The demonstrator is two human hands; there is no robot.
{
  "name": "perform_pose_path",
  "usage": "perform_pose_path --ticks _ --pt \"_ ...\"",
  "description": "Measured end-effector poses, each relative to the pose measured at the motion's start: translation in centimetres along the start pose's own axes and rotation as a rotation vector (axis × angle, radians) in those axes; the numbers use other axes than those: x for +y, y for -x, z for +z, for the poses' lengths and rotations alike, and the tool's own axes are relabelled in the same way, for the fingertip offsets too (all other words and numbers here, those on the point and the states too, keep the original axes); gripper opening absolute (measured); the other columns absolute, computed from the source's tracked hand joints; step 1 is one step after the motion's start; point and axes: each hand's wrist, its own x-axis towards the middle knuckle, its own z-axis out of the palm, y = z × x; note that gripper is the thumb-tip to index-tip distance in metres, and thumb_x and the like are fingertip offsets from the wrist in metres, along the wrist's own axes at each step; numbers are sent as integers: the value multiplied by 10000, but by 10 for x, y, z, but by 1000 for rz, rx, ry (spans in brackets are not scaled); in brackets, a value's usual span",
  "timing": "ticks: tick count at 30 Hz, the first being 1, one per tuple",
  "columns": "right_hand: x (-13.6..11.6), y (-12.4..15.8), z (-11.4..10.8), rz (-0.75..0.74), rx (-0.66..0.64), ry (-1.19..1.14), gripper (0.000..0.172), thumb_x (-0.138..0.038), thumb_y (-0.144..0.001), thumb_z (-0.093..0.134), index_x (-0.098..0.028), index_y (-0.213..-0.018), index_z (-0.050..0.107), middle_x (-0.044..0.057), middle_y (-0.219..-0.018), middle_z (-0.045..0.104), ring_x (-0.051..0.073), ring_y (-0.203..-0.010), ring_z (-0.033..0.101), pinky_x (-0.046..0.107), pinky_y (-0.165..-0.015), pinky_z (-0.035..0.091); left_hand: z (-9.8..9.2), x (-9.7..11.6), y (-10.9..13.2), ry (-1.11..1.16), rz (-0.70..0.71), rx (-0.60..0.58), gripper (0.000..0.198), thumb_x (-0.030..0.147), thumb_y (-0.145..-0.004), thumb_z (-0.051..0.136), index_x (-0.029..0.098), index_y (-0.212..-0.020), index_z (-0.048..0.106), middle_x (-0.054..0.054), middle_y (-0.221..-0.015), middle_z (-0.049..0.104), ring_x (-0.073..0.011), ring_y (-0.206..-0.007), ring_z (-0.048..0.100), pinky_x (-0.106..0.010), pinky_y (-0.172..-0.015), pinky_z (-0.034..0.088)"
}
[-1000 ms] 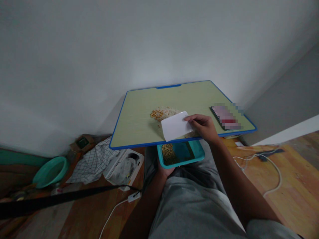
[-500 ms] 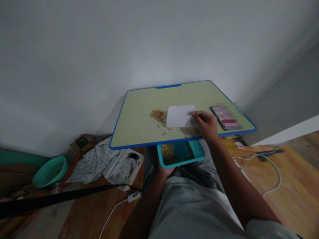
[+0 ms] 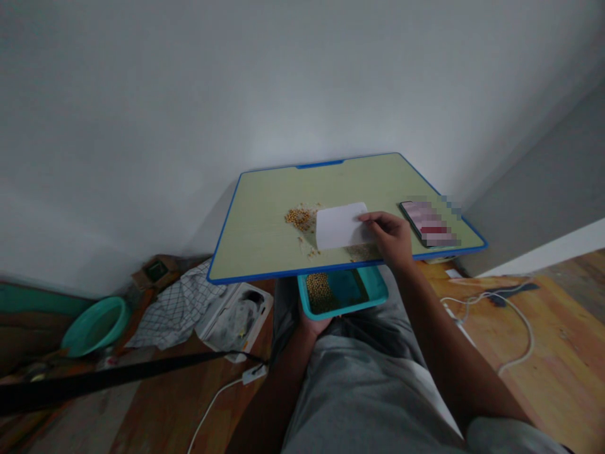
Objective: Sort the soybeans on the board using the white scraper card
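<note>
A white card (image 3: 339,227) is pinched at its right edge by my right hand (image 3: 391,236), just above the pale green table (image 3: 265,189) with a blue rim. Left of the card lies a small heap of yellow-brown beans (image 3: 300,219), with crumbs and loose bits scattered round it. Under the table's front edge, my left hand (image 3: 316,323) holds a teal plastic tray (image 3: 347,312) from below; its fingers are mostly hidden beneath it. Inside the tray, round beans (image 3: 320,290) fill the left part and finer dark green grains lie along the edges.
On the table's right side lies a phone (image 3: 428,224), partly blurred out. A teal basin (image 3: 97,325), a checked cloth (image 3: 167,306) and a white box (image 3: 236,318) are on the floor at left. White cables (image 3: 524,321) run over the floor at right.
The card has tilted, its left edge coming slightly down and nearer to me. My right hand has shifted only a little. The tray and my left hand stay where they were.
</note>
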Motion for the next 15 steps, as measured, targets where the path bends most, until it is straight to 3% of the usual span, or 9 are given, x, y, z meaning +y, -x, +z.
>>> perform_pose_path --ticks 10,15 --pt "2 0 2 -36 158 28 200 -323 -839 671 -205 -880 827 66 -896 835 215 -814 749 309 -711 548 4 -1 2 24 -9 -6 521 425 -1002 457 225 -1349 790 -134 -1514 740 -357 -1444 646 -626 -1266 431" --pt "0 1 2 -32 163 58 212 -310 -818 662 -197 -875 833 63 -870 831 205 -767 728 300 -676 525 7 0 4 32 -10 0 534 388 -1014 420 219 -1363 786 -139 -1521 734 -331 -1460 641 -600 -1278 426"
